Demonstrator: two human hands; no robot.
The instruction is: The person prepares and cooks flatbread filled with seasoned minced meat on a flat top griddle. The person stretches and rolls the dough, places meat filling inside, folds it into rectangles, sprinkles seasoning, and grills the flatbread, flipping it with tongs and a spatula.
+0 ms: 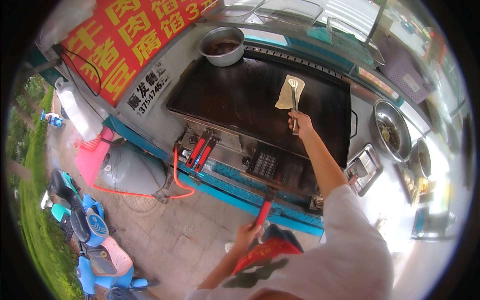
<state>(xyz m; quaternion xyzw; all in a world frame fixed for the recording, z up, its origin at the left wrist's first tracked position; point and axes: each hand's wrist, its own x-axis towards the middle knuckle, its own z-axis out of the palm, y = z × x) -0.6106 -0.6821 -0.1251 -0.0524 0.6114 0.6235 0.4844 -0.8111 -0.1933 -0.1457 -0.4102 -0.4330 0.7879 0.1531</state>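
Metal food tongs [294, 98] are gripped in my right hand [301, 123], their slotted tip lying over a flat piece of dough [285, 93] on the black griddle [240, 88]. Below the griddle's front, my left hand [248, 235] is closed around the red handle [264, 212] of a rack or tray that reaches towards the opening under the griddle. Wire grids [265, 162] show inside that opening. Two more red handles [198, 152] stick out side by side at the left of the front panel.
A metal pot [222, 47] with dark liquid stands at the griddle's back left corner. Metal bowls [392, 131] and a steel tray [363, 169] are on the right counter. Wire baskets [288, 13] rest on the shelf above. An orange hose [185, 194] runs beside a grey gas cylinder [131, 168].
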